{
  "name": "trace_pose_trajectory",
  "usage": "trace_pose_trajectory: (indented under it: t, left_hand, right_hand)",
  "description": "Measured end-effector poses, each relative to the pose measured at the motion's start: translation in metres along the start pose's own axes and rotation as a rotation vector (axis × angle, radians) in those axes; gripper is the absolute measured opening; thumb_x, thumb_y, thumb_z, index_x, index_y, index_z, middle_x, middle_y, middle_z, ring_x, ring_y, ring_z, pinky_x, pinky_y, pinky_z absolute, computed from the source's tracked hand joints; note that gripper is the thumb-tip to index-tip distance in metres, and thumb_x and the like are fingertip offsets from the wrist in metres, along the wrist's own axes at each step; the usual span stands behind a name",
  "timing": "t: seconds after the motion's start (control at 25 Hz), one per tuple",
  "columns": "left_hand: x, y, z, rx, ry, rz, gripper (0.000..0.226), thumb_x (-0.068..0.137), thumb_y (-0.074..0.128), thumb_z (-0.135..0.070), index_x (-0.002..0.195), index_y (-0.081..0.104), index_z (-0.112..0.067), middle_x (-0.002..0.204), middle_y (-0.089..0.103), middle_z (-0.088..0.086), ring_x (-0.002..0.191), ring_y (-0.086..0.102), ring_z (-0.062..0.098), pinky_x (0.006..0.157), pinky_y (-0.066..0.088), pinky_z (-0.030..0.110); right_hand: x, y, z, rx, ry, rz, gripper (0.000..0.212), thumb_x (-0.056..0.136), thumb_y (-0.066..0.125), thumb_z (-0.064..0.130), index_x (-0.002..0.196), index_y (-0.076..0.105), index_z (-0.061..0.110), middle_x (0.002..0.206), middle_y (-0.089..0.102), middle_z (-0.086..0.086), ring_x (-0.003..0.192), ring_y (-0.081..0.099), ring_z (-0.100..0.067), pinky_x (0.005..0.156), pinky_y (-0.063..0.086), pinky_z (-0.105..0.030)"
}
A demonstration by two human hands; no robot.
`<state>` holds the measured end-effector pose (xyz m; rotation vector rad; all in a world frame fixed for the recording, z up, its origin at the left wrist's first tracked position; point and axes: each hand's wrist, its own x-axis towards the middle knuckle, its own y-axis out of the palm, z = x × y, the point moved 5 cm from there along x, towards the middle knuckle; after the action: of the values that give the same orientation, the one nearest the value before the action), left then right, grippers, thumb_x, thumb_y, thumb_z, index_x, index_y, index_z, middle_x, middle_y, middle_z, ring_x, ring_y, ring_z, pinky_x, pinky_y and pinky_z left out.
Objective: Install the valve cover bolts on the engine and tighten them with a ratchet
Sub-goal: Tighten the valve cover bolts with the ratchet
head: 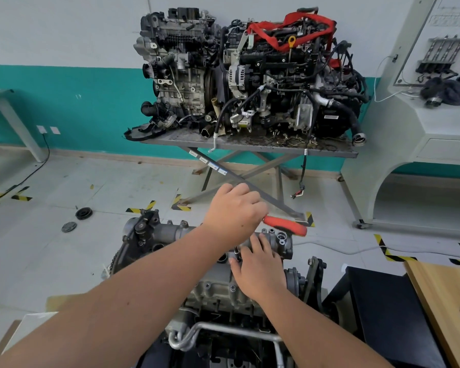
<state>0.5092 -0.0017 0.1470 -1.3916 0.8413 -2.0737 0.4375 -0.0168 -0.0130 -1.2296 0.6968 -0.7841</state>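
We were tightening a small dark valve cover bolt (236,254) near the middle of the grey cast-aluminium engine (218,288) standing near us, low in the scene. Our left hand (234,211) gripped the red rubber-handled ratchet (286,224), whose handle jutted right; our right hand (258,269) pinched the steel extension at the bolt. We judged that holding the extension upright and swinging the handle in short, even arcs would keep the socket seated. The casting looked rough and matte, the handle smooth. Far behind, two oily black engines (250,75) sat on a steel table (250,148).
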Motion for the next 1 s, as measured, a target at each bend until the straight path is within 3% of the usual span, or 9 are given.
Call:
trace_pose_trajectory:
  t: [0.08, 0.24, 0.36, 0.48, 0.56, 0.64, 0.72, 0.8, 1.0]
  left_hand:
    - [-0.009, -0.004, 0.006, -0.075, -0.106, -0.180, 0.037, 0.089, 0.065, -0.042, 0.061, 0.060, -0.019, 0.073, 0.057, -0.004, 0.076, 0.053, 0.022, 0.065, 0.036, 0.032]
    - [-0.022, 0.011, 0.014, -0.337, -0.485, -0.069, 0.053, 0.087, 0.045, -0.062, 0.076, 0.063, -0.013, 0.096, 0.060, 0.001, 0.091, 0.052, 0.022, 0.075, 0.039, 0.034]
    - [-0.037, 0.021, 0.018, -0.719, -0.680, -0.057, 0.058, 0.094, 0.035, -0.055, 0.115, 0.062, -0.008, 0.120, 0.056, 0.000, 0.113, 0.052, 0.015, 0.097, 0.044, 0.037]
    - [-0.044, 0.021, 0.019, -0.916, -0.798, -0.190, 0.049, 0.101, 0.031, -0.051, 0.128, 0.055, -0.018, 0.127, 0.055, -0.006, 0.119, 0.053, 0.005, 0.102, 0.044, 0.028]
    - [-0.047, 0.024, 0.022, -1.039, -0.950, -0.244, 0.036, 0.103, 0.033, -0.049, 0.123, 0.057, -0.032, 0.120, 0.063, -0.008, 0.114, 0.060, 0.005, 0.095, 0.049, 0.024]
    - [-0.052, 0.033, 0.026, -1.324, -1.283, -0.271, 0.030, 0.102, 0.038, -0.048, 0.109, 0.066, -0.040, 0.104, 0.073, -0.011, 0.100, 0.067, 0.003, 0.080, 0.054, 0.023]
    - [-0.052, 0.044, 0.026, -1.727, -1.531, -0.304, 0.034, 0.103, 0.043, -0.044, 0.093, 0.072, -0.029, 0.098, 0.076, -0.007, 0.089, 0.072, 0.013, 0.074, 0.050, 0.029]
    - [-0.048, 0.049, 0.024, -1.928, -1.599, -0.266, 0.032, 0.102, 0.047, -0.041, 0.090, 0.068, -0.020, 0.090, 0.076, 0.002, 0.073, 0.071, 0.018, 0.073, 0.046, 0.033]
    - [-0.031, 0.037, 0.028, -1.590, -1.527, 0.265, 0.011, 0.099, 0.052, -0.019, 0.100, 0.054, -0.009, 0.056, 0.065, 0.003, 0.046, 0.059, 0.017, 0.060, 0.049, 0.030]
  right_hand:
    - [-0.001, -0.002, 0.000, -0.011, -0.003, -0.015, 0.060, 0.099, 0.023, 0.059, 0.137, 0.052, 0.022, 0.165, 0.013, -0.003, 0.152, 0.003, -0.024, 0.112, 0.030, -0.051]
    - [-0.002, -0.006, 0.003, -0.023, 0.007, -0.017, 0.058, 0.099, 0.023, 0.058, 0.129, 0.056, 0.022, 0.154, 0.036, -0.007, 0.143, 0.029, -0.030, 0.105, 0.037, -0.050]
    - [0.001, -0.002, 0.001, 0.005, 0.001, -0.004, 0.058, 0.098, 0.026, 0.056, 0.135, 0.053, 0.021, 0.162, 0.022, -0.005, 0.151, 0.009, -0.027, 0.110, 0.033, -0.053]
    - [0.001, 0.000, 0.001, 0.011, -0.010, 0.004, 0.058, 0.099, 0.024, 0.056, 0.142, 0.046, 0.023, 0.167, 0.006, -0.002, 0.153, -0.001, -0.025, 0.113, 0.029, -0.054]
    - [0.002, 0.000, 0.001, 0.013, -0.012, 0.011, 0.056, 0.100, 0.024, 0.057, 0.139, 0.048, 0.024, 0.167, 0.005, -0.002, 0.153, -0.002, -0.025, 0.113, 0.028, -0.054]
    - [0.002, 0.000, 0.001, 0.009, -0.010, 0.003, 0.056, 0.100, 0.024, 0.057, 0.138, 0.048, 0.023, 0.167, 0.006, -0.002, 0.153, 0.000, -0.025, 0.112, 0.029, -0.054]
    - [0.002, 0.000, 0.001, 0.004, -0.007, 0.001, 0.057, 0.099, 0.025, 0.057, 0.139, 0.047, 0.023, 0.167, 0.007, -0.003, 0.153, 0.001, -0.025, 0.112, 0.029, -0.055]
    - [0.002, 0.000, 0.001, 0.000, -0.009, -0.002, 0.058, 0.099, 0.024, 0.057, 0.141, 0.044, 0.022, 0.167, 0.006, -0.003, 0.153, 0.001, -0.026, 0.112, 0.029, -0.056]
    - [0.003, 0.001, 0.000, 0.006, -0.008, 0.006, 0.064, 0.099, 0.023, 0.058, 0.147, 0.036, 0.019, 0.167, 0.005, -0.002, 0.153, -0.001, -0.025, 0.112, 0.029, -0.056]
